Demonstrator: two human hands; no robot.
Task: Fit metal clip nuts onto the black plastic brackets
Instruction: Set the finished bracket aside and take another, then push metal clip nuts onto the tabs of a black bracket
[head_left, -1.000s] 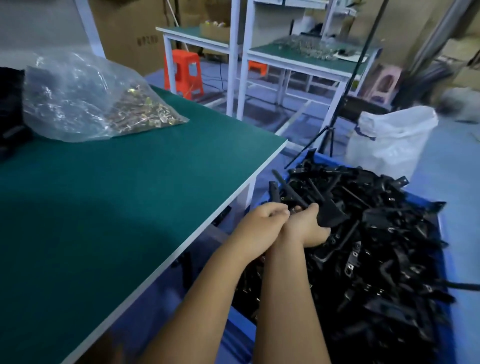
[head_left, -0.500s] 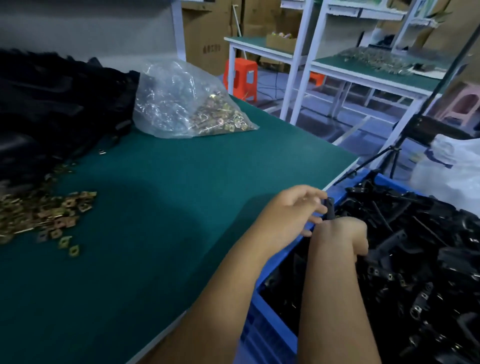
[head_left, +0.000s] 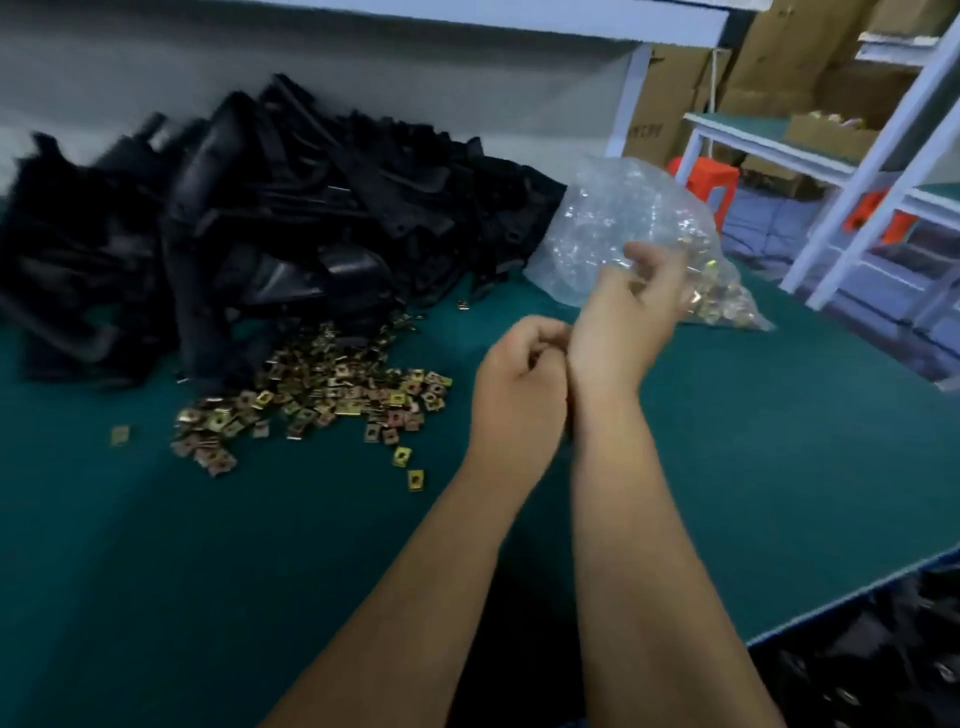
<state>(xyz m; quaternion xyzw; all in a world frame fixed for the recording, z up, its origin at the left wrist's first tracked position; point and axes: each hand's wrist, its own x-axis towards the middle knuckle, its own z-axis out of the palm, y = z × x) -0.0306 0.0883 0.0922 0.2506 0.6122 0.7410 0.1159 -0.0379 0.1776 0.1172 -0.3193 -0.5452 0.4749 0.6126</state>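
A heap of black plastic brackets (head_left: 291, 218) lies at the back left of the green table (head_left: 208, 571). Loose brass-coloured clip nuts (head_left: 332, 395) are spread in front of it. My left hand (head_left: 519, 384) hovers over the table to the right of the nuts, fingers curled into the palm, and nothing shows in it. My right hand (head_left: 628, 312) is just beside and above it, blurred, with loosely curled fingers and no bracket in it. The two hands touch near the wrist.
A clear plastic bag (head_left: 613, 218) with more clip nuts lies behind my right hand. A bin of black brackets (head_left: 883, 654) sits below the table's right edge. White-framed benches, an orange stool (head_left: 706, 176) and cardboard boxes stand beyond.
My view and both hands have swung left from the blue bin to above the table. The black bracket that my right hand gripped is gone from my hands.
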